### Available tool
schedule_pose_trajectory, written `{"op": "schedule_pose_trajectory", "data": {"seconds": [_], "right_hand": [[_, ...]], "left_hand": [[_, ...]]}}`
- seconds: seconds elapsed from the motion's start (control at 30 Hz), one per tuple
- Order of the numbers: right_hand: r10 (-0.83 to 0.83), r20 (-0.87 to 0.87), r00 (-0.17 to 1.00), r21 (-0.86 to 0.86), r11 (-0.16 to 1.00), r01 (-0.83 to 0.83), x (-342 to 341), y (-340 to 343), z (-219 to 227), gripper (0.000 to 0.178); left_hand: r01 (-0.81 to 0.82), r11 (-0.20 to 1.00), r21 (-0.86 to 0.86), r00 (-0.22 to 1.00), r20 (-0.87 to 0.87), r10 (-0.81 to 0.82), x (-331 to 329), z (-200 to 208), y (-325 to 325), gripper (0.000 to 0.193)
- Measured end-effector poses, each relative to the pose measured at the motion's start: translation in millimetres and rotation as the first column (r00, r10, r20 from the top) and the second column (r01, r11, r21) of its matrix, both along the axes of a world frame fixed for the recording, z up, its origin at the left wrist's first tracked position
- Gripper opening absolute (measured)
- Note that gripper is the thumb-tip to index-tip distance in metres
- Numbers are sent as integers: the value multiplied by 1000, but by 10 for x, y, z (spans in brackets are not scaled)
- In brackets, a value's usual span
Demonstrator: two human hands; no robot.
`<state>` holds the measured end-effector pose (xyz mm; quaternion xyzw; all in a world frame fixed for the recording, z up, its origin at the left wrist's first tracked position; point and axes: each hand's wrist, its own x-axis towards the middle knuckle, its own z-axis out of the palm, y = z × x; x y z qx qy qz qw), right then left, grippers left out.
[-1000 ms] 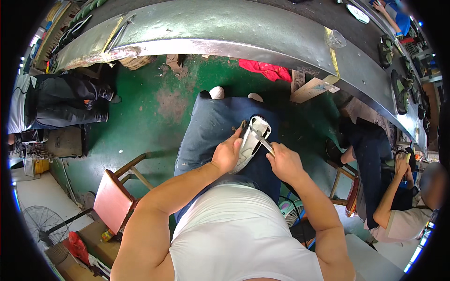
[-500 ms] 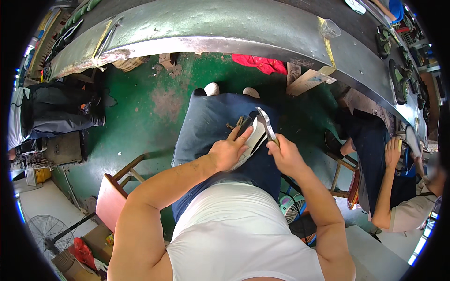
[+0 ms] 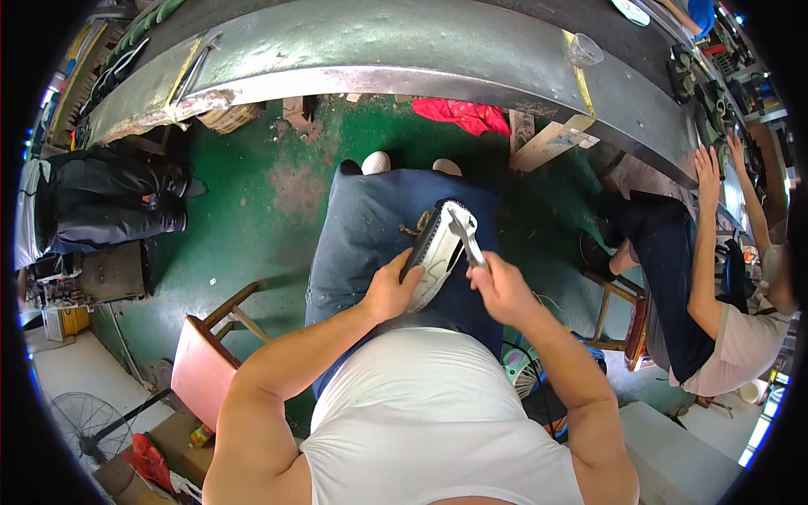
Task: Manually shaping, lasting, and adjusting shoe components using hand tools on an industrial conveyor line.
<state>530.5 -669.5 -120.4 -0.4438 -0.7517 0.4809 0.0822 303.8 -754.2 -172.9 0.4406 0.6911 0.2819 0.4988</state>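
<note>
Over the dark blue cloth on my lap, my left hand grips a shoe along its left side. Its white face, marked with grey lines, is turned up, and a black edge runs down the left. My right hand is closed round a silver, hammer-like metal tool. The tool's head lies over the upper end of the shoe and seems to touch it. My right fingers hide its handle. A small brown knotted piece lies on the cloth left of the shoe.
A metal-topped bench crosses ahead, with a clear plastic cup on it. Red cloth lies under it. A pink-topped stool stands at my left, a fan by my right. A person sits at right; another's legs show at left.
The shoe has turned so more of its white face shows. My left hand has moved down along it, and the tool's head has tipped over its upper end. The person at right has reached forward.
</note>
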Motion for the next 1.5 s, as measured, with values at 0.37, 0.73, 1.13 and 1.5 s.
{"op": "schedule_pose_trajectory", "data": {"seconds": [0.37,0.73,1.13,1.5], "right_hand": [[-242,-108,964,-230,950,213,406,-176,-215,35],[-346,-150,926,-399,878,263,544,-267,-240,26],[162,-38,986,-268,949,-166,323,-128,261,24],[260,115,959,-142,960,-243,193,70,245,20]], "left_hand": [[444,881,165,814,-485,-319,-399,947,347,71],[-1,989,151,1000,28,-3,-103,585,1252,55],[129,945,301,940,-340,-20,-1,270,232,21],[212,931,297,892,-448,-60,103,261,268,23]]}}
